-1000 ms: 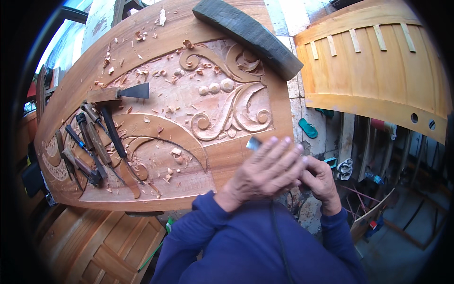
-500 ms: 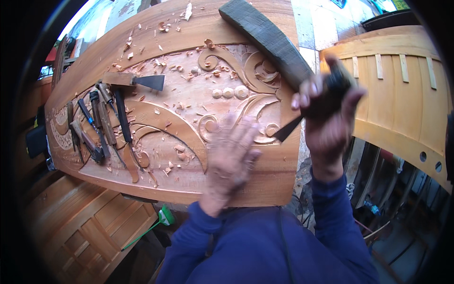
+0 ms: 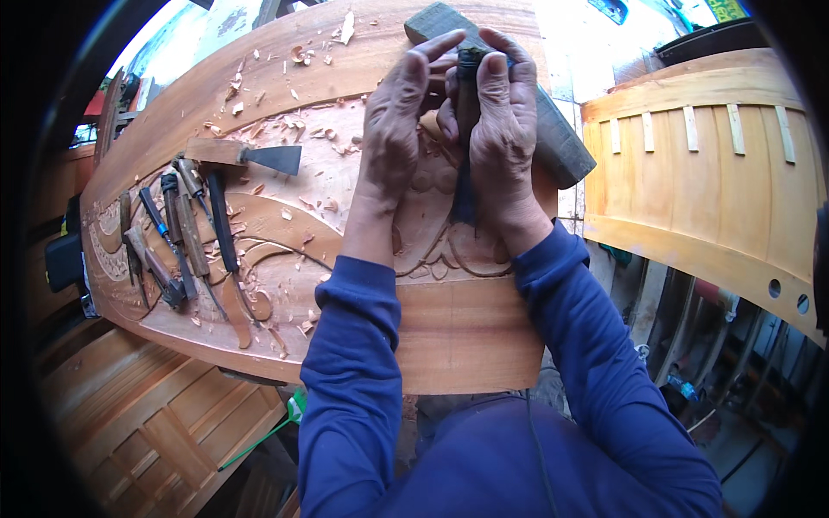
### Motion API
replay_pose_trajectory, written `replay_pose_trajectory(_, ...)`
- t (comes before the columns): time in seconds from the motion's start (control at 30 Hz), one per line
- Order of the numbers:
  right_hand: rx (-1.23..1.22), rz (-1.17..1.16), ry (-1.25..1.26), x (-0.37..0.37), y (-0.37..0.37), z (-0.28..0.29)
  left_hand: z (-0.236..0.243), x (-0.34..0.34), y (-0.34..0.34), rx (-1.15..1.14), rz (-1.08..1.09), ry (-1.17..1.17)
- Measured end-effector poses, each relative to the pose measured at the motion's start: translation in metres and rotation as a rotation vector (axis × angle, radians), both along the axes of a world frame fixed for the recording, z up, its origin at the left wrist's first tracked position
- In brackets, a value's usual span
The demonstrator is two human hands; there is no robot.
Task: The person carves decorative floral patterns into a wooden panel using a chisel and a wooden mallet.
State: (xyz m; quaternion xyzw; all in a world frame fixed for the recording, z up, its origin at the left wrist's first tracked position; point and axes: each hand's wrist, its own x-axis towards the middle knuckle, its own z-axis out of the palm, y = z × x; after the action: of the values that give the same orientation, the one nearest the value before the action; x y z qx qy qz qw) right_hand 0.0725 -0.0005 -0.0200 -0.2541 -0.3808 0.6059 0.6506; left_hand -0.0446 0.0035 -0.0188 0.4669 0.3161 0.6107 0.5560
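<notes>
Both hands (image 3: 449, 129) now clasp chisel (image 3: 467, 95) over carved panel (image 3: 285, 224).

The carved wooden panel (image 3: 466, 337) carries everything. Chisels (image 3: 186, 237) lie at nine o'clock, wood chips (image 3: 298, 56) at eleven. A dark wooden block (image 3: 561, 147) lies at one.

left hand (image 3: 399, 129): we reach toward 12 o'clock, fingers curled, pressed against the right | right hand (image 3: 499, 121): at 1 o'clock, fingers wrapped closed, thumb side inward | forearms: both rise from 6 o'clock, blue-sleeved, converging
</notes>
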Motion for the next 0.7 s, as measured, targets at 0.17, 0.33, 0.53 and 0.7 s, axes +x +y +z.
replay_pose_trajectory(0.17,0.049,-0.178,-0.083,-0.005,-0.008,-0.005,-0.011,0.011,0.005,-0.058,-0.111,-0.07)
replay_pose_trajectory(0.33,0.002,-0.14,-0.036,-0.011,-0.004,-0.005,-0.006,0.016,0.012,-0.123,0.047,-0.114)
replay_pose_trajectory(0.53,0.016,-0.115,-0.122,-0.022,-0.008,-0.02,-0.025,0.006,0.015,0.021,0.292,0.067)
replay_pose_trajectory(0.7,-0.005,-0.05,-0.019,-0.016,-0.004,-0.008,-0.001,0.011,0.006,-0.047,0.211,-0.071)
